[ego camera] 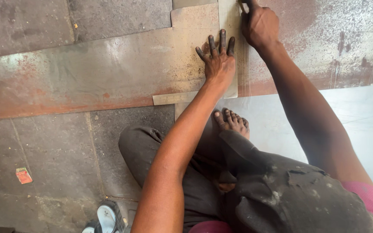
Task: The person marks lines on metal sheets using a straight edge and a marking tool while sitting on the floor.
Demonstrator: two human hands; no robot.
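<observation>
I see the left hand [218,60] spread flat, fingers apart, pressing an L-shaped metal square [229,51] onto the rusty steel sheet [87,73] lying on the floor [57,151]. The right hand [260,23] is closed around a thin marking tool [242,4] at the square's edge — a bare foot [233,122] rests just below.
</observation>
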